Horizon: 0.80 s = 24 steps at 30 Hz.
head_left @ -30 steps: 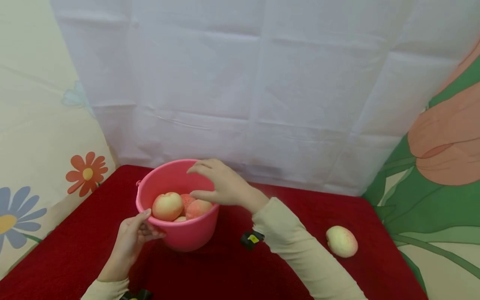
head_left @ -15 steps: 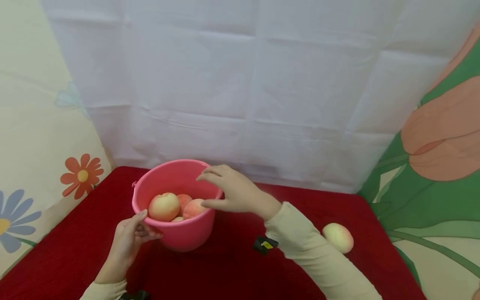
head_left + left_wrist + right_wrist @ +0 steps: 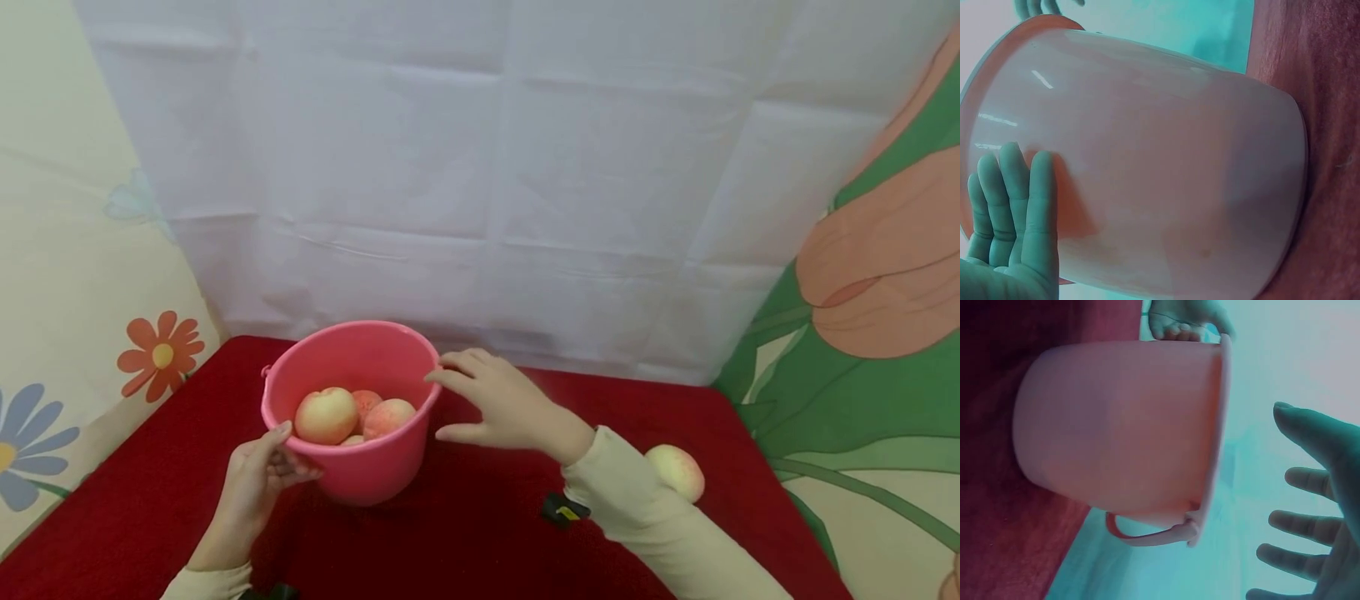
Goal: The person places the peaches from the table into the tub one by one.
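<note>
A pink bucket (image 3: 367, 479) stands on the red cloth with several peaches inside, among them a pale one (image 3: 326, 416) and a redder peach (image 3: 388, 416). My left hand (image 3: 255, 487) grips the bucket's near left rim, thumb over the edge; in the left wrist view its fingers (image 3: 1040, 206) lie against the outer wall. Just right of the bucket, my right hand (image 3: 513, 408) hangs with fingers spread and holds nothing. The right wrist view shows it apart from the rim. One more peach (image 3: 681, 472) lies on the cloth at the right, partly covered by my right sleeve.
The red cloth (image 3: 465, 533) covers the table. White fabric (image 3: 480, 208) hangs behind it, with flower-patterned fabric at both sides. The bucket's handle (image 3: 1147, 539) hangs off its far side in the right wrist view.
My right hand has moved from over the bucket's opening to the right, outside the rim. My left hand stays on the rim. The view has shifted slightly.
</note>
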Available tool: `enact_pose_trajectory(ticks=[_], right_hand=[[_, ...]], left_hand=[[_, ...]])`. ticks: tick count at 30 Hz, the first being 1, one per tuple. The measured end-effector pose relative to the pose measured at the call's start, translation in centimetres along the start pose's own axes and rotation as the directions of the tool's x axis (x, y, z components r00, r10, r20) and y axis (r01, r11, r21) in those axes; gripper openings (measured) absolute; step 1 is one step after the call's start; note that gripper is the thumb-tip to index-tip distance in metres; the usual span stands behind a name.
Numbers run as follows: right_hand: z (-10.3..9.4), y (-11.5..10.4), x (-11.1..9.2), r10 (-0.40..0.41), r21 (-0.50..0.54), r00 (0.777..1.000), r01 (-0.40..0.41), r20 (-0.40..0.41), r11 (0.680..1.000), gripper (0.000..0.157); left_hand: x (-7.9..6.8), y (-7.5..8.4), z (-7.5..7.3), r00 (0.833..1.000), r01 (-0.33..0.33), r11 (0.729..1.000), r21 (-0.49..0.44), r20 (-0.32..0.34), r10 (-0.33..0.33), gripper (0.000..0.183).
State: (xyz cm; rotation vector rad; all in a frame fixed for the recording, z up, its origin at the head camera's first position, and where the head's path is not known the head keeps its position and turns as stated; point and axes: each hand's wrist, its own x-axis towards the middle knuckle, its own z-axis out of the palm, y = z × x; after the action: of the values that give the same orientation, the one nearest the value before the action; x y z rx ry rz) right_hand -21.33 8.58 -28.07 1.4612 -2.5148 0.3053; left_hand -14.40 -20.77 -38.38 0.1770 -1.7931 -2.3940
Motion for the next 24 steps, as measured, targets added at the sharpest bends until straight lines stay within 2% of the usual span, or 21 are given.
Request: enact_pose_trajectory(ticks=[4,11,24], right_hand=[[0.3,0.1,-0.9,0.008,-0.004,1.000,-0.008,0.022,1.000,0.061],[0.9,0.3,-2.4,0.066,0.005,0.996,-0.066,0.059,0.998,0.060],[2.4,1.1,-4.5,0.097,0.003,0.994,-0.097,0.053,0.995,0.057]], left_hand=[[0.0,0.0,-0.1,1.000,-0.006,1.000,0.003,-0.001,0.006,0.046],[0.0,0.1,-0.1,1.000,-0.017,1.000,-0.005,0.006,0.017,0.046],[0.0,0.0,-0.1,1.000,-0.014,1.000,-0.002,0.014,0.014,0.046]])
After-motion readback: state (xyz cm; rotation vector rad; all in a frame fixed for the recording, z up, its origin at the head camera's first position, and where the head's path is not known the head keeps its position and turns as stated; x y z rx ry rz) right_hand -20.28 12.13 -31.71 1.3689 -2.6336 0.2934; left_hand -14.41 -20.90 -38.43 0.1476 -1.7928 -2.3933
